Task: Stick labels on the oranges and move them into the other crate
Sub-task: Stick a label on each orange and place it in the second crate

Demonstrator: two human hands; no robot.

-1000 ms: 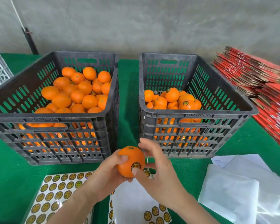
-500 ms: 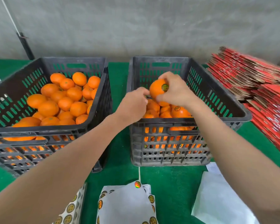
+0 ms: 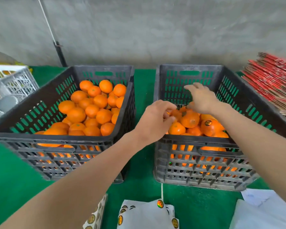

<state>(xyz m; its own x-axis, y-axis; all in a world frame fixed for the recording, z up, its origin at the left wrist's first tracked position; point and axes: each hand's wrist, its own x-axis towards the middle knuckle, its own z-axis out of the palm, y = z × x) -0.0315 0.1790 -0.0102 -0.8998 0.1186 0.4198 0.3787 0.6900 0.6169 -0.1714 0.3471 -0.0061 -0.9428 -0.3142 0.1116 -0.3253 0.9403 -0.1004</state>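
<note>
Green table point(image 3: 10, 179) under it all. On it, two black crates side by side: left crate point(image 3: 56, 137) at 9 o'clock, right crate point(image 3: 196, 141) at 3 o'clock. Red card stack point(image 3: 271, 80) far out at 2 o'clock.

Both hands over the right crate. Right hand point(image 3: 203, 100) at 1 o'clock: fingers spread and loose, holds nothing, hangs above the fruit. Left hand point(image 3: 153, 119) near the middle, by the crate's near left corner: fingers curled down onto the fruit; cannot tell if empty or full.

Sheets point(image 3: 145, 215) of labels flat at 6 o'clock. Plain oranges point(image 3: 91, 111) heaped in the left crate, no stickers to see. Done oranges point(image 3: 190, 120) part way up the right crate, one with a round label point(image 3: 208, 123) on top.

Looks like the drop-off step, with an orange likely set down among the done ones; hard to say which. Next, most likely: lift both hands clear of the rim, reach to 9 o'clock for a plain orange, then peel a label at 6 o'clock. Calls for a soft grip.
</note>
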